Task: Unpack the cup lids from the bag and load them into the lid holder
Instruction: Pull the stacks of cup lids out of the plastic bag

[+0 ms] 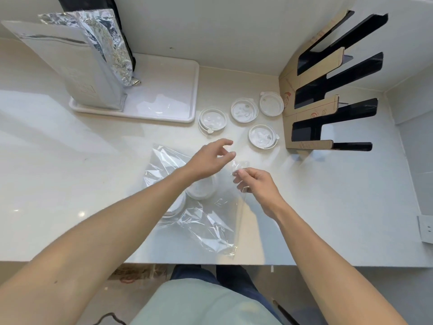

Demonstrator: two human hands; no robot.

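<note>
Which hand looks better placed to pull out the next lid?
Probably the left hand: it hovers open over the bag, near the lids inside, while the right hand pinches the bag's edge.

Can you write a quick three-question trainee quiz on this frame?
1. How many lids lie loose on the counter beside the lid holder?
2. True or false: the right hand pinches the edge of the clear bag.
3. Where are the remaining lids? A) on the white tray B) inside the bag C) in the holder

Key: 1. four; 2. true; 3. B
</note>
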